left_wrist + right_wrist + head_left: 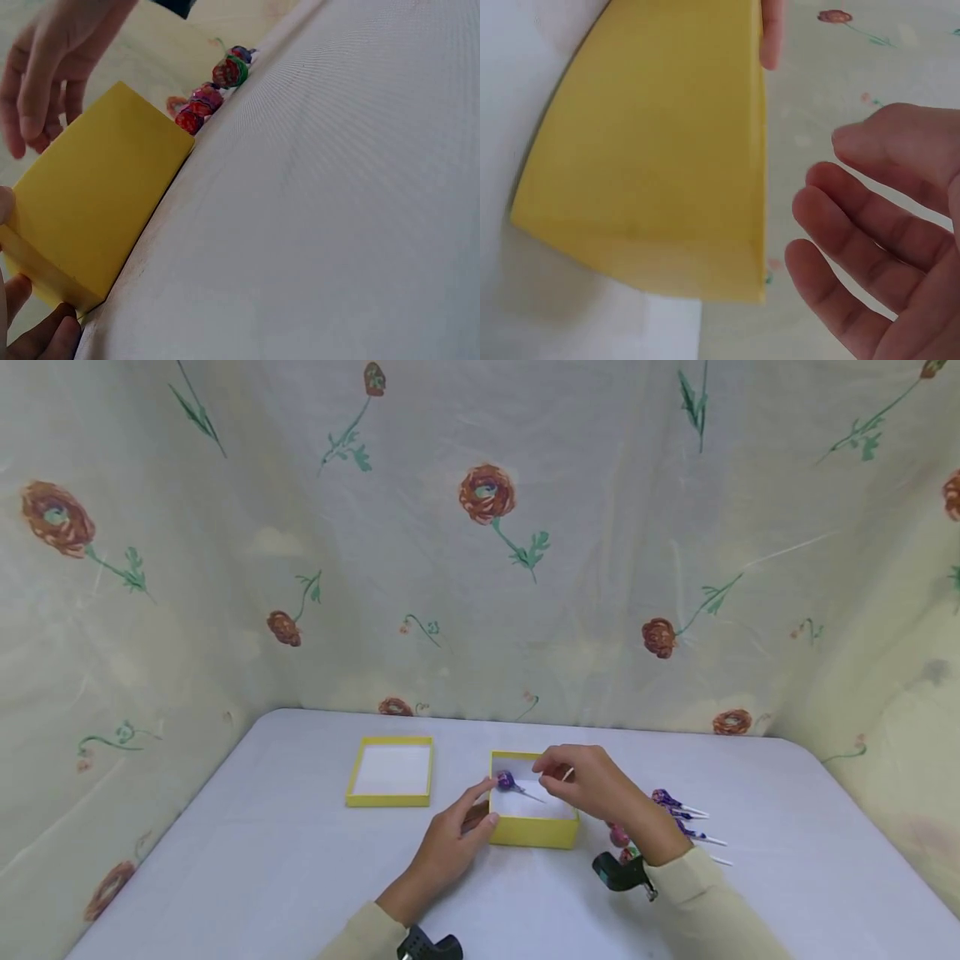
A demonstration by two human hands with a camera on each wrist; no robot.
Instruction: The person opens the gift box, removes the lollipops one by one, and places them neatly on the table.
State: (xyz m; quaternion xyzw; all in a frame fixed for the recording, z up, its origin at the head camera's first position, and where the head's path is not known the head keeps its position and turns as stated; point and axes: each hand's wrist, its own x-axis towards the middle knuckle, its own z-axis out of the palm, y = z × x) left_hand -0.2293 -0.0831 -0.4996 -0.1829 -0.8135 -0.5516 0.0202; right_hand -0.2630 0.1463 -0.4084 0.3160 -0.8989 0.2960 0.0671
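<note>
A yellow box (534, 832) with a white inside stands on the table. Inside it, toward the left, lies a lollipop (506, 781) in a purple wrapper, its white stick pointing right. My left hand (450, 839) rests at the box's left end, thumb by the near corner and fingertips (60, 334) along the end wall. Over the box's right part hovers my right hand (588, 775), fingers loosely bent; in the right wrist view nothing shows between them. Several wrapped lollipops (693, 835) lie right of the box, partly hidden by my right forearm.
A shallow yellow lid (390, 800), white inside, lies left of the box. The white table (285, 860) has rounded far corners. A flower-patterned curtain (585, 568) hangs behind it and at both sides.
</note>
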